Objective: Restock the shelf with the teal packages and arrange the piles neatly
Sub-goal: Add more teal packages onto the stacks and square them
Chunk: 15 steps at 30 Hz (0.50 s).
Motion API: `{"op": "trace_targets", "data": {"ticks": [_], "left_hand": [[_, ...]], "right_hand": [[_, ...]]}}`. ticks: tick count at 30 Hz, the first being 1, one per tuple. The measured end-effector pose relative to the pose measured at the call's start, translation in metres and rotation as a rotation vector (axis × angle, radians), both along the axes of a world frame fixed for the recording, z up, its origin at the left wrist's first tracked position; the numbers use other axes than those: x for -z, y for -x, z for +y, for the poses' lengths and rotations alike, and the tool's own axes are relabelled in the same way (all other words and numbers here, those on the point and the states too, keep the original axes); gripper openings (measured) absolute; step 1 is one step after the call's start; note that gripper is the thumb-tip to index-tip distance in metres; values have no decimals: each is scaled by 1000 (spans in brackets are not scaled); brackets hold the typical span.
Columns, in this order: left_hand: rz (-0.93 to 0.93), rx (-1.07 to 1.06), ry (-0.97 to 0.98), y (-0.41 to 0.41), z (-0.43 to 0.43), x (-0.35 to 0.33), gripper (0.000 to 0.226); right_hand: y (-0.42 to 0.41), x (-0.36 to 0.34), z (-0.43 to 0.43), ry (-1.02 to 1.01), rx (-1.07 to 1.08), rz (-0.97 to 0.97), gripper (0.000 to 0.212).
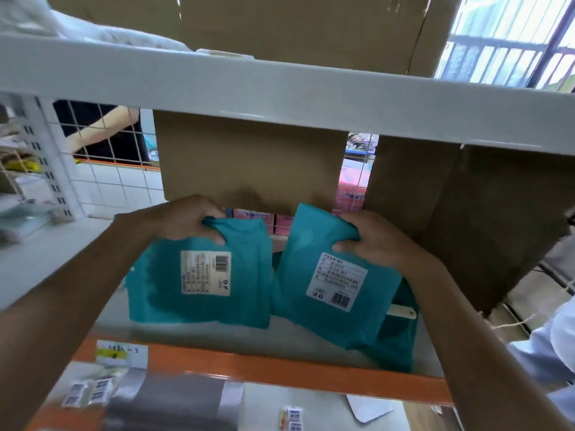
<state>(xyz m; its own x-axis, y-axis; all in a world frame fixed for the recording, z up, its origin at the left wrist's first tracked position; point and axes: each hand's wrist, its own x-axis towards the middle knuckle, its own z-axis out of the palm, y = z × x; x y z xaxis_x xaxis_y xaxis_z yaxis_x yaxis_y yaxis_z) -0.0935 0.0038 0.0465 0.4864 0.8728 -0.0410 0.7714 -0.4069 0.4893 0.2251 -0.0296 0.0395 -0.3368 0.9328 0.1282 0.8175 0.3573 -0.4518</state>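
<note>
Shelf (193, 334), restocking in progress. Left hand (177, 217) grips the far edge of one teal package (174, 293); right hand (373, 241) grips a second package (301, 293), lying tilted over another beneath. Next, likely: square both piles side by side.

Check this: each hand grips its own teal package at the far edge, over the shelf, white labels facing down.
Only the labels are wrong: the head view shows both facing up. The left hand grips the left teal package and the right hand the right teal package at the far edge, over the shelf.
</note>
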Motion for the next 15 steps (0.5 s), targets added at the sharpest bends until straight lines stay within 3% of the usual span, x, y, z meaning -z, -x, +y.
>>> {"op": "trace_targets", "data": {"ticks": [7,13,15], "left_hand": [[59,-92,-108,63,-37,0,5],[57,-170,-211,138,-72,-8,26],[65,-208,-232,167,-86,-15,23]], "right_hand": [[54,-18,-16,-72,-87,-41,13],[123,-32,-30,-150,-60,-49,15],[150,-39,-38,-172,-52,-34,14]]}}
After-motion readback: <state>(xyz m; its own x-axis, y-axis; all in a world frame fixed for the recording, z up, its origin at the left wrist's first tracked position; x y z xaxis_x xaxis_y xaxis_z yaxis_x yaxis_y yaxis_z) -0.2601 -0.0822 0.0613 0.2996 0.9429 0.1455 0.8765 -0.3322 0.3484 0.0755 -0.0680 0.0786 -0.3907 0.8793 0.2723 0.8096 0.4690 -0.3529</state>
